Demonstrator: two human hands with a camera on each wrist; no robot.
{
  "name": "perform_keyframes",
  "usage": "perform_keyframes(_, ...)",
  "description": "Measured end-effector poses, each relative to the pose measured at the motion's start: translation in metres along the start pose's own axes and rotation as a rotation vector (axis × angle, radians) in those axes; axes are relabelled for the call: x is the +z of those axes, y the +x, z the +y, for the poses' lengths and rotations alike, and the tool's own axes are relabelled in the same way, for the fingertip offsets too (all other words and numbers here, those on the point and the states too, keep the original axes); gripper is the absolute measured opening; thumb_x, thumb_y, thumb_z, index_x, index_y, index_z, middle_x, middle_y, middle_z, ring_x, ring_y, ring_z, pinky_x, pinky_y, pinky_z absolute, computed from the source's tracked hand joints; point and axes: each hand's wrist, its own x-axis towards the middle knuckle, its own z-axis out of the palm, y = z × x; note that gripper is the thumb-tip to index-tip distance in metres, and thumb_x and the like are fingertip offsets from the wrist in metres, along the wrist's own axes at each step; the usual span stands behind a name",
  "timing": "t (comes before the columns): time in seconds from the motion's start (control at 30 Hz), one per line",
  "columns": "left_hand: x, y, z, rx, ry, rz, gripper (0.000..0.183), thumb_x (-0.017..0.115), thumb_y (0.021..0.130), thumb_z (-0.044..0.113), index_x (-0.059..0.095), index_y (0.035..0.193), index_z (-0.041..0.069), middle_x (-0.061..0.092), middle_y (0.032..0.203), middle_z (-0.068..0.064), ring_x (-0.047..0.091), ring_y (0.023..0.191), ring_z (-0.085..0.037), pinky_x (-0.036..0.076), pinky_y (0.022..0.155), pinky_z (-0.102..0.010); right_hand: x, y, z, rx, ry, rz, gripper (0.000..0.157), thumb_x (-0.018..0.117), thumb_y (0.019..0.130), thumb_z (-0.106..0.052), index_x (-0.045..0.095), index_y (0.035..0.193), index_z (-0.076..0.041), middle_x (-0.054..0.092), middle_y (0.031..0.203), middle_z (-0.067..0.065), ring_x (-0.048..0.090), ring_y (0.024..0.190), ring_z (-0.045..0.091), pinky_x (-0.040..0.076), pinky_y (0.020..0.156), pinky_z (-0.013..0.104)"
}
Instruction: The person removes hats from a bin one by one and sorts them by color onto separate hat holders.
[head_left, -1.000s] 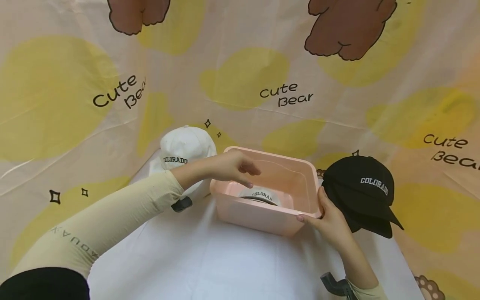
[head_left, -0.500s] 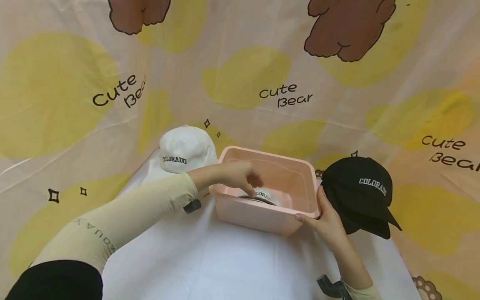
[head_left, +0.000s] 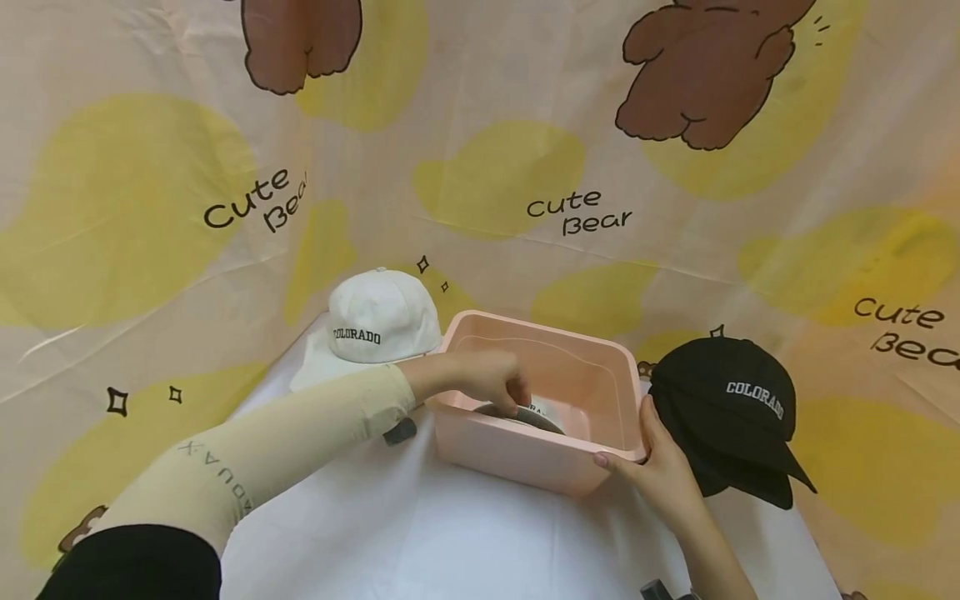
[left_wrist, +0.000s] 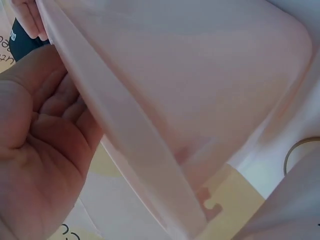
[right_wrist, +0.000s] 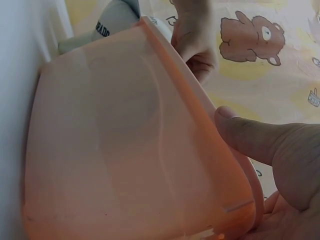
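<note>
My left hand [head_left: 486, 377] reaches over the left side of a pink plastic bin [head_left: 510, 462], its fingers curled. They pinch the brim of a white cap [head_left: 542, 422] inside; the grey underside of the brim shows, while the front bin wall hides most of the rest. On the right, my right hand [head_left: 663, 467] holds the bin's near right corner. Its thumb [right_wrist: 240, 127] lies over the rim in the right wrist view, with fingers on the outside. From the left wrist, the left palm [left_wrist: 45, 165] appears beside the pink wall, fingertips hidden.
A white baseball cap [head_left: 384, 321] lettered COLORADO stands left of the bin. Black caps [head_left: 723, 408], stacked, sit close to its right side. All rest on a white-covered table [head_left: 420, 542], with a bear-patterned backdrop [head_left: 480, 167] behind.
My left hand has lowered into the bin, from hovering open to pinching the cap's brim, which now tilts up. The right hand keeps its hold. The head view has shifted slightly upward.
</note>
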Motion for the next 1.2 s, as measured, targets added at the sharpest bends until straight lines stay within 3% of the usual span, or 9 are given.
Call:
perform_keyframes(0.13, -0.001, 0.004, 0.003, -0.009, 0.094, 0.056, 0.014, 0.076, 0.084, -0.001, 0.079, 0.092, 0.011, 0.074, 0.085, 0.004, 0.063, 0.079, -0.005, 0.054, 0.072, -0.017, -0.001, 0.000, 0.000, 0.008, -0.008, -0.002, 0.130, 0.091, 0.076, -0.039, 0.000, 0.164, -0.010, 0.000, 0.171, 0.018, 0.013, 0.155, 0.043, 0.025, 0.121, 0.066)
perform_keyframes(0.3, -0.003, 0.006, 0.002, -0.076, 0.145, 0.134, 0.016, 0.075, 0.079, -0.004, 0.077, 0.080, 0.012, 0.070, 0.075, 0.006, 0.058, 0.071, -0.007, 0.050, 0.060, -0.019, 0.002, 0.002, 0.003, -0.013, -0.007, 0.007, 0.128, 0.091, 0.076, -0.041, 0.002, 0.164, -0.009, 0.003, 0.171, 0.018, 0.019, 0.154, 0.044, 0.031, 0.118, 0.062)
perform_keyframes(0.57, -0.020, 0.005, -0.006, -0.073, 0.239, 0.310, 0.015, 0.074, 0.080, 0.001, 0.080, 0.082, 0.015, 0.075, 0.079, 0.005, 0.064, 0.076, -0.010, 0.055, 0.068, -0.024, 0.002, 0.004, 0.003, -0.034, -0.047, 0.033, 0.129, 0.091, 0.075, -0.044, 0.004, 0.165, -0.010, 0.008, 0.171, 0.018, 0.027, 0.151, 0.047, 0.037, 0.114, 0.060)
perform_keyframes(0.67, -0.029, 0.002, -0.006, -0.062, 0.203, 0.343, 0.012, 0.076, 0.083, 0.004, 0.081, 0.086, 0.014, 0.076, 0.083, 0.004, 0.067, 0.080, -0.010, 0.058, 0.074, -0.025, 0.001, 0.003, 0.003, -0.028, -0.049, 0.030, 0.130, 0.091, 0.075, -0.044, 0.003, 0.164, -0.010, 0.007, 0.171, 0.019, 0.024, 0.152, 0.047, 0.036, 0.115, 0.061)
perform_keyframes(0.83, -0.048, -0.008, -0.004, -0.036, 0.056, 0.386, 0.009, 0.073, 0.088, 0.002, 0.081, 0.090, 0.007, 0.078, 0.087, -0.002, 0.070, 0.080, -0.013, 0.060, 0.073, -0.026, 0.000, 0.002, 0.003, -0.028, -0.046, 0.034, 0.128, 0.090, 0.076, -0.043, 0.005, 0.164, -0.009, 0.007, 0.171, 0.019, 0.021, 0.153, 0.046, 0.034, 0.115, 0.062)
perform_keyframes(1.2, -0.082, -0.039, 0.014, -0.052, -0.105, 0.542, 0.007, 0.076, 0.090, 0.007, 0.081, 0.094, 0.008, 0.079, 0.091, -0.004, 0.074, 0.085, -0.017, 0.062, 0.077, -0.031, -0.001, 0.002, 0.004, -0.030, -0.037, 0.024, 0.127, 0.089, 0.077, -0.045, 0.003, 0.165, -0.011, 0.007, 0.171, 0.016, 0.024, 0.153, 0.044, 0.037, 0.115, 0.059)
